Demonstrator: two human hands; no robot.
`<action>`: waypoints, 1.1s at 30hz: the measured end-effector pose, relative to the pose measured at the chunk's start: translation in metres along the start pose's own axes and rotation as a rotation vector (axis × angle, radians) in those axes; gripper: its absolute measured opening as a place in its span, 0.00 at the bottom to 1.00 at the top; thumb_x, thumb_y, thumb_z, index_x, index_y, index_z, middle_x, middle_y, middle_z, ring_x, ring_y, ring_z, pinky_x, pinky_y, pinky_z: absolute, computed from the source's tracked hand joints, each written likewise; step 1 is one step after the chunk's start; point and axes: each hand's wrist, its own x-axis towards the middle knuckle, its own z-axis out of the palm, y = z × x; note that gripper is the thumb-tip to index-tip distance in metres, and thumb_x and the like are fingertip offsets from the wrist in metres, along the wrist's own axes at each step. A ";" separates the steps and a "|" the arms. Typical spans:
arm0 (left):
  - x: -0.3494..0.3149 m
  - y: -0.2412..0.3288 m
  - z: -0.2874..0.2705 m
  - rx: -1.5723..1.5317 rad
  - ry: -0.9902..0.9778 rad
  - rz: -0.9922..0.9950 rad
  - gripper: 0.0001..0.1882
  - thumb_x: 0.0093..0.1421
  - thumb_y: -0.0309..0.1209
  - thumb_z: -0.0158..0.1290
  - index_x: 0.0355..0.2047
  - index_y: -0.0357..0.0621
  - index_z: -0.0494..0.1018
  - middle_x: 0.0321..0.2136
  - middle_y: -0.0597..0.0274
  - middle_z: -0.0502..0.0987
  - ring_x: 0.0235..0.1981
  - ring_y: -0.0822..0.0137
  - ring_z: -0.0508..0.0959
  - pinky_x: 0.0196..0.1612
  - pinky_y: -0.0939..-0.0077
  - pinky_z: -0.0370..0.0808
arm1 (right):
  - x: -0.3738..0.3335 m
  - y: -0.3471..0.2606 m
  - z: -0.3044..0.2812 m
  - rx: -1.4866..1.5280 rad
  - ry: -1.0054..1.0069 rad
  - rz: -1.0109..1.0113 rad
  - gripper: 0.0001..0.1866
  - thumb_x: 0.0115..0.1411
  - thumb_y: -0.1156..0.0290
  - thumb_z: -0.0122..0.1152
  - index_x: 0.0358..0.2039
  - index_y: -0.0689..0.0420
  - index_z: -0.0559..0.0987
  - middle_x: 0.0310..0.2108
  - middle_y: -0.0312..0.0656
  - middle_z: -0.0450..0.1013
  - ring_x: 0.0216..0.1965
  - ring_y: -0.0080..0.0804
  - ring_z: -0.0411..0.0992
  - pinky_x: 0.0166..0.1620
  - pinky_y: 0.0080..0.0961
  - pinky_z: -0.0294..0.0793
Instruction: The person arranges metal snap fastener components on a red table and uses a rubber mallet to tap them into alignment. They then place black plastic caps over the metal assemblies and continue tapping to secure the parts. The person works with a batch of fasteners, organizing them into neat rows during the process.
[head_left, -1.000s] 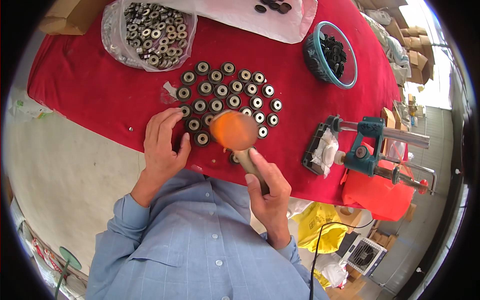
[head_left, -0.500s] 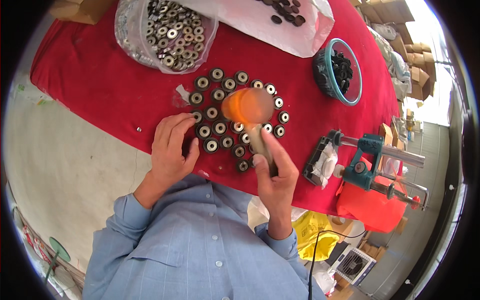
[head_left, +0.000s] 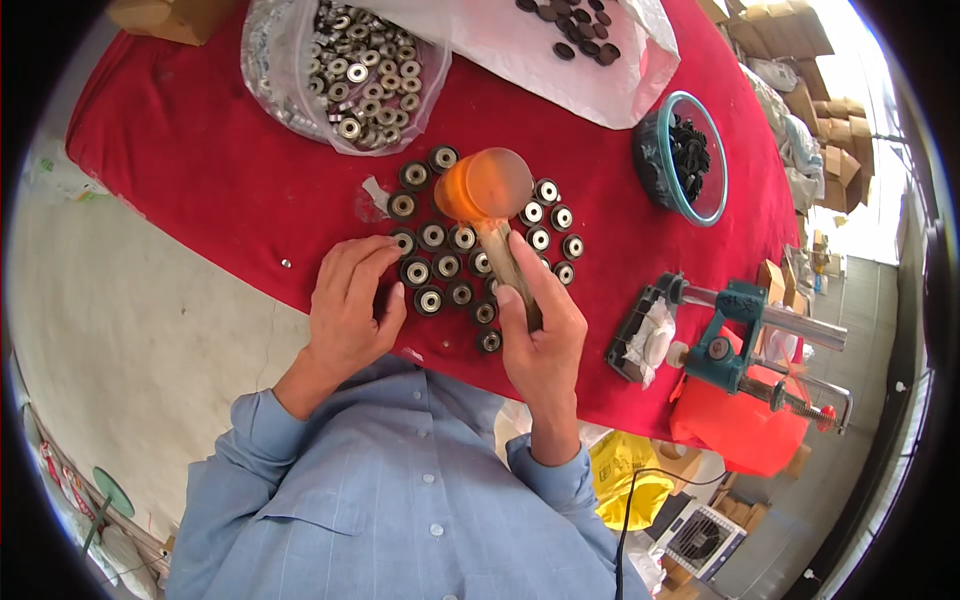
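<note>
I am gripping one orange-headed mallet (head_left: pixel 485 188) in my right hand (head_left: pixel 545 325), my fingers wrapping its wooden handle and my index finger lying along it. Its head is hovering over or resting on the black-rimmed rollers (head_left: pixel 428 299) — I cannot tell which. Around twenty of these, with steel bearing centres, are lying on the red tablecloth (head_left: pixel 200 150) between my hands and beyond them; the mallet is hiding some, so my count is staying rough. My left hand (head_left: pixel 352 295) is holding nothing in its grasp: its thumb is standing apart from its bent fingers, and the fingertips are reaching the roller at the left edge.

Of containers I am seeing two: one clear plastic bag (head_left: pixel 268 75), holding a heap of loose metal bearings (head_left: pixel 375 85), too many for counting, and one blue-rimmed tub (head_left: pixel 724 170), holding black pieces (head_left: pixel 690 155). About a dozen black discs (head_left: pixel 564 50) are lying on one white sheet (head_left: pixel 520 70). One green press (head_left: pixel 735 340) is standing to the right.
</note>
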 end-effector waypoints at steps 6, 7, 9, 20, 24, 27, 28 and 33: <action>0.003 0.004 -0.008 -0.138 0.037 0.002 0.25 0.59 0.25 0.64 0.57 0.34 0.75 0.53 0.43 0.79 0.53 0.44 0.79 0.58 0.53 0.76 | -0.012 -0.026 0.022 0.208 -0.060 0.010 0.29 0.66 0.81 0.65 0.68 0.62 0.76 0.52 0.56 0.81 0.50 0.49 0.83 0.52 0.38 0.83; -0.001 0.002 -0.015 -0.189 -0.023 -0.027 0.25 0.67 0.28 0.61 0.62 0.32 0.71 0.53 0.43 0.79 0.54 0.51 0.80 0.59 0.58 0.76 | -0.012 -0.028 0.032 0.192 -0.055 -0.109 0.31 0.65 0.81 0.66 0.69 0.62 0.75 0.53 0.56 0.81 0.49 0.51 0.83 0.51 0.39 0.84; -0.007 0.013 -0.023 -0.613 0.037 -0.304 0.27 0.73 0.35 0.55 0.65 0.31 0.67 0.55 0.46 0.78 0.54 0.56 0.79 0.58 0.61 0.76 | -0.015 -0.043 0.049 0.204 -0.108 -0.152 0.31 0.64 0.81 0.66 0.69 0.62 0.75 0.53 0.55 0.80 0.47 0.54 0.82 0.48 0.41 0.84; 0.033 -0.084 -0.131 -0.349 0.411 -0.670 0.18 0.73 0.37 0.62 0.55 0.39 0.76 0.32 0.65 0.82 0.33 0.74 0.81 0.38 0.78 0.76 | -0.024 -0.023 0.072 -0.169 -0.174 -0.416 0.33 0.62 0.69 0.72 0.68 0.55 0.77 0.74 0.53 0.64 0.74 0.49 0.65 0.71 0.57 0.64; 0.082 -0.158 -0.183 -0.066 0.387 -0.719 0.19 0.70 0.40 0.63 0.50 0.35 0.79 0.33 0.59 0.83 0.35 0.70 0.83 0.42 0.71 0.78 | -0.009 0.007 0.082 -0.327 -0.213 -0.532 0.28 0.65 0.66 0.66 0.67 0.52 0.78 0.77 0.50 0.61 0.80 0.47 0.55 0.77 0.62 0.53; 0.106 -0.232 -0.205 0.271 0.387 -0.683 0.33 0.65 0.51 0.65 0.53 0.28 0.79 0.41 0.45 0.86 0.43 0.51 0.86 0.52 0.57 0.79 | 0.002 0.020 0.092 -0.342 -0.215 -0.589 0.25 0.68 0.68 0.58 0.65 0.55 0.79 0.76 0.50 0.63 0.79 0.47 0.57 0.77 0.62 0.53; 0.115 -0.236 -0.197 0.364 0.356 -0.672 0.34 0.64 0.51 0.64 0.53 0.28 0.79 0.43 0.42 0.86 0.46 0.47 0.86 0.54 0.55 0.78 | 0.004 0.026 0.091 -0.359 -0.200 -0.577 0.25 0.68 0.68 0.57 0.65 0.55 0.80 0.75 0.50 0.64 0.79 0.47 0.57 0.77 0.62 0.53; 0.130 -0.256 -0.179 0.648 0.283 -0.683 0.38 0.62 0.55 0.64 0.56 0.29 0.77 0.54 0.32 0.82 0.57 0.35 0.82 0.62 0.46 0.76 | 0.016 0.042 0.082 -0.395 -0.116 -0.528 0.23 0.69 0.68 0.56 0.64 0.52 0.81 0.74 0.49 0.66 0.78 0.47 0.58 0.77 0.65 0.53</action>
